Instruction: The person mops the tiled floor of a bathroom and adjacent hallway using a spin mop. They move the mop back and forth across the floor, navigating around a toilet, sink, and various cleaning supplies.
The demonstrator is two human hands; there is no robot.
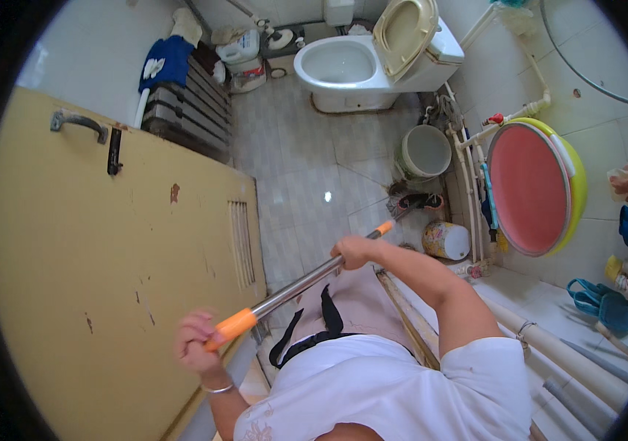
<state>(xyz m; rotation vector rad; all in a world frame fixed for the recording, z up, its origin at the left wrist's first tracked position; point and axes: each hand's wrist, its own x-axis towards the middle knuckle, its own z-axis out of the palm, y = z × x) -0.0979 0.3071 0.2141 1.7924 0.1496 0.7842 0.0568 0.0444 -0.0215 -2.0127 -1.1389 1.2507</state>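
Observation:
A long metal mop-like pole (298, 289) with orange grips slants across the view in front of my body. My left hand (198, 339), slightly blurred and with a bracelet at its wrist, holds the orange end grip (237, 325). Further down the shaft, my right hand (355, 252) is wrapped around the metal. Past a second orange collar (384, 226), the pole runs toward a dark head with grey strands (399, 205) on the tiled floor (303, 160). Whether this is a mop or a brush is hard to tell.
A yellow door (99, 231) stands at left. A white toilet (341, 66) with raised lid is at the back. A bucket (427, 151), a patterned bin (446, 241), pipes (465, 193) and hanging basins (532, 190) line the right. A grey slatted crate (187, 116) stands behind the door.

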